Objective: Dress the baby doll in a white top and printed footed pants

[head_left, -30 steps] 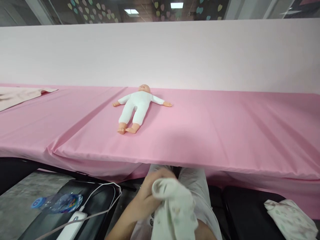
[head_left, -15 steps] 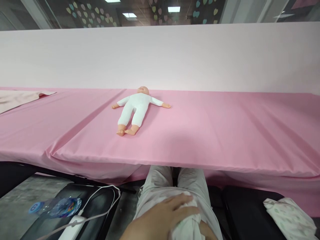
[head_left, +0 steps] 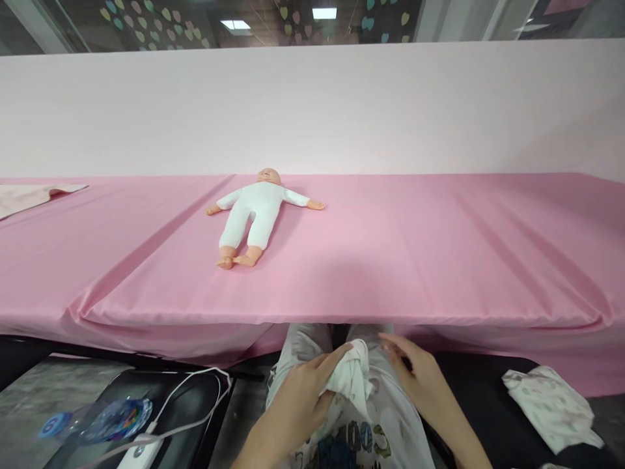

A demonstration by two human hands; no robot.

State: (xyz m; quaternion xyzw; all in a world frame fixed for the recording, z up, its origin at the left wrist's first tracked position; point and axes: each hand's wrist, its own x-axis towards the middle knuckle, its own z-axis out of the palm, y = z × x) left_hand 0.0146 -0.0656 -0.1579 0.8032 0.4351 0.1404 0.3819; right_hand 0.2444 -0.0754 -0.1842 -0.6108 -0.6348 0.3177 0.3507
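My left hand (head_left: 307, 395) is closed on a bunched white cloth (head_left: 355, 374) above my lap. To the right of the cloth, my right hand (head_left: 414, 374) is apart from it, fingers spread and holding nothing. On the pink-covered table (head_left: 381, 260) a baby doll (head_left: 256, 208) in a white bodysuit lies on its back. Its arms are stretched out, and its feet point toward me. Both hands are below the table's front edge, away from the doll.
A black chair on the left holds a plastic bottle (head_left: 114, 420) and a white power strip (head_left: 141, 449) with a cable. On the right chair (head_left: 466, 391) lies a folded patterned cloth (head_left: 551, 407). A pale cloth (head_left: 29, 197) lies at the table's left end.
The cloth has come up off my lap in my left hand. My right hand, mostly hidden behind it before, now shows to the right, apart from the cloth. The view has shifted slightly right.
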